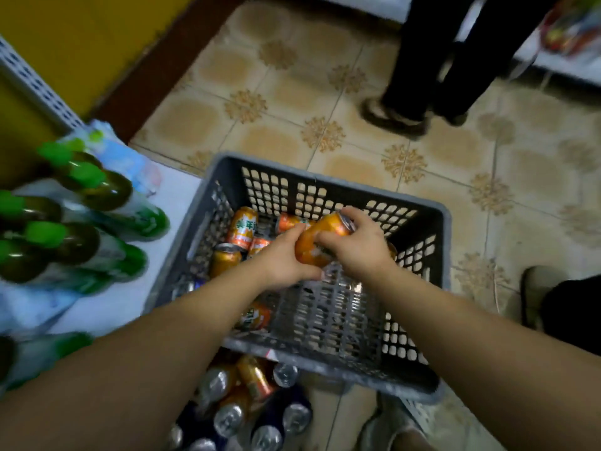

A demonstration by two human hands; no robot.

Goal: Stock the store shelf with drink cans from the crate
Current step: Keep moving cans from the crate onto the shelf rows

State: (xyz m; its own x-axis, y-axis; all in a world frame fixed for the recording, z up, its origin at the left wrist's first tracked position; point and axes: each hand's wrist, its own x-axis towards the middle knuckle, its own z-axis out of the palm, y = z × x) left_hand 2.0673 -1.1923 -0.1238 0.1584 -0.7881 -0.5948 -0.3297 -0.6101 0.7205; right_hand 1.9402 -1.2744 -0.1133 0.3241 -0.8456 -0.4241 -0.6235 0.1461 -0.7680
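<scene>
An orange metal drink can (pixel 325 234) is held by both hands over the inside of a grey perforated plastic crate (pixel 276 167) set on the floor. The can is tilted, with its silver top turned to the far right. Its near end is gripped by the left hand (pixel 286 255), whose fingers are curled round the body. Its far end is gripped by the right hand (pixel 356 245), with the fingers wrapped over the top rim.

More orange cans (pixel 242 227) are seen lying loose in the left part of the crate. One further orange can (pixel 257 315) lies near the near wall, partly hidden by the left forearm. Below the crate's near edge, a cluster of silver-topped cans (pixel 247 402), orange and dark blue, is packed together.

At the left, dark bottles with green caps (pixel 81 190) are laid on a white shelf (pixel 130 288). Beyond the crate, a beige patterned tile floor (pixel 292 92) is seen, and another person's dark-trousered legs (pixel 432 60) stand at the far right.
</scene>
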